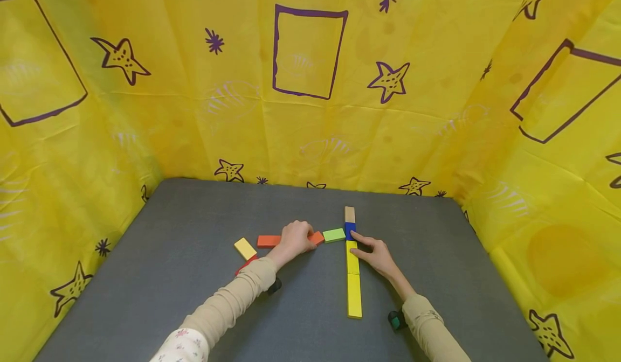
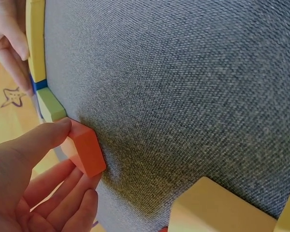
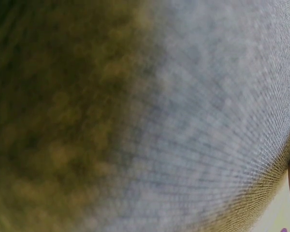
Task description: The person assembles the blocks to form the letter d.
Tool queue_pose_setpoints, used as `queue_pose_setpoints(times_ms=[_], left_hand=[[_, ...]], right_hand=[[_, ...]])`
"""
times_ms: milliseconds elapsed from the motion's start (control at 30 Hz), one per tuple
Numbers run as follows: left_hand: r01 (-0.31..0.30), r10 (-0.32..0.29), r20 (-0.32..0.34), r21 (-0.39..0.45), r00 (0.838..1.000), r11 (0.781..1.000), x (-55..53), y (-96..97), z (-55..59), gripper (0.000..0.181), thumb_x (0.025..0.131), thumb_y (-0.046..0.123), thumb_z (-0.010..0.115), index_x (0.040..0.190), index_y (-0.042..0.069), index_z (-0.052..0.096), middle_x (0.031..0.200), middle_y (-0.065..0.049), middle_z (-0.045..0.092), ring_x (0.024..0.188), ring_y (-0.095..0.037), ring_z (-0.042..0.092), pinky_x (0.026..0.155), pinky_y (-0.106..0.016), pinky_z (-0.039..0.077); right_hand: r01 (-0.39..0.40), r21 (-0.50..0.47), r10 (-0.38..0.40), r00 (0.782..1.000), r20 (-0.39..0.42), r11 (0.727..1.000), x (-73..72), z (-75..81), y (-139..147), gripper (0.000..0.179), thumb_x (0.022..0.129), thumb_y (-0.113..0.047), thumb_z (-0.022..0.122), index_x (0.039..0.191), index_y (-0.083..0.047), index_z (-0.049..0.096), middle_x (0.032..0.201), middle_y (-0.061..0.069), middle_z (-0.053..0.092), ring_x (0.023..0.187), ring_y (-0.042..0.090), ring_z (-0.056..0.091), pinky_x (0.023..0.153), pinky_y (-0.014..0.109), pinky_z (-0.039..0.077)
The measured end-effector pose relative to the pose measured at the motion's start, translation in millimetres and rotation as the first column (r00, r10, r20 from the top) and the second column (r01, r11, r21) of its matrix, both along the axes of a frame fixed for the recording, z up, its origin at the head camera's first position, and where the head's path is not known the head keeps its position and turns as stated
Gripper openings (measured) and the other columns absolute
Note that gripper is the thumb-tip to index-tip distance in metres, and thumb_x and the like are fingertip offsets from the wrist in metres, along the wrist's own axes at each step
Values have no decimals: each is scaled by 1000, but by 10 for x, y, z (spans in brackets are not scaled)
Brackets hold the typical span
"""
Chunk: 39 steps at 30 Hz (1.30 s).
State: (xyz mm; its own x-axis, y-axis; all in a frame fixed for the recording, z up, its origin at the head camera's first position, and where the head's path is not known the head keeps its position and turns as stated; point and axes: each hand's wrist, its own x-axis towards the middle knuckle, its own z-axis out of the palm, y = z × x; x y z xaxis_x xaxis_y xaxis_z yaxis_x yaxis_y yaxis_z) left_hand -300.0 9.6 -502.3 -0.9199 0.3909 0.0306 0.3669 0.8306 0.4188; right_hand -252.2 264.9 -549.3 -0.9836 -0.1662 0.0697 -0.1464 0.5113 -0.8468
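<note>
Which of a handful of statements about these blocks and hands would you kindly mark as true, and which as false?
1. The left hand holds the orange block next to the green block. True.
2. Two yellow blocks lie end to end near the right hand. True.
3. The right hand is far from every block. False: it is at the blue block and the yellow one adjoining it.
4. The blue block forms the far end of its row. False: the tan block does.
5. In the head view, the pale yellow block lies left of the left hand. True.
</note>
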Motion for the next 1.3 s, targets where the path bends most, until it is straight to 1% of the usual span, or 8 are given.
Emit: queue_pose_setpoints(times_ms=[300,467,733,867,1067,1300], left_hand=[[2,-3,15,3,1000,1000,2,7,0,22,71,27,82,80,9,73,70,1,63,60,-12,49,56,-27,37],[6,-6,6,5,1000,1000,8,23,1,22,71,28,82,77,9,71,67,2,61,58,-12,48,54,-26,35],[-4,4,-19,20,1000,1000,25,24,5,24,69,28,83,66,12,66,59,3,55,53,-13,45,49,-26,32],[-6,6,-13,17,1000,1000,31,27,14,24,69,28,83,67,12,66,59,3,55,53,-13,45,50,-26,32],[-5,5,-6,11,1000,1000,30,20,30,24,69,29,83,73,10,69,63,2,58,55,-13,47,51,-26,33],[-5,5,-1,8,1000,1000,14,15,2,25,69,30,83,77,9,70,65,2,59,56,-13,48,52,-26,34]], right_hand=[[-11,-3,11,1000,-12,1000,-8,-6,7,52,85,-23,70,134,-15,54,138,8,52,131,32,45,107,53,33],[-8,-2,8,1000,-18,1000,-2,-3,14,53,85,-24,70,134,-15,54,138,8,53,131,32,46,107,53,33],[-11,-3,11,1000,-18,1000,1,2,2,53,85,-25,70,134,-15,54,138,8,52,130,33,46,106,54,33],[-9,3,10,1000,-21,1000,-2,-6,6,53,85,-25,70,135,-14,54,138,9,52,130,33,46,106,54,34],[-5,4,6,1000,-18,1000,-9,5,1,53,85,-25,70,135,-14,54,138,8,52,130,33,46,106,53,34],[-12,-14,12,1000,-18,1000,-11,1,1,53,85,-25,70,134,-14,54,138,9,52,130,33,46,106,54,34]])
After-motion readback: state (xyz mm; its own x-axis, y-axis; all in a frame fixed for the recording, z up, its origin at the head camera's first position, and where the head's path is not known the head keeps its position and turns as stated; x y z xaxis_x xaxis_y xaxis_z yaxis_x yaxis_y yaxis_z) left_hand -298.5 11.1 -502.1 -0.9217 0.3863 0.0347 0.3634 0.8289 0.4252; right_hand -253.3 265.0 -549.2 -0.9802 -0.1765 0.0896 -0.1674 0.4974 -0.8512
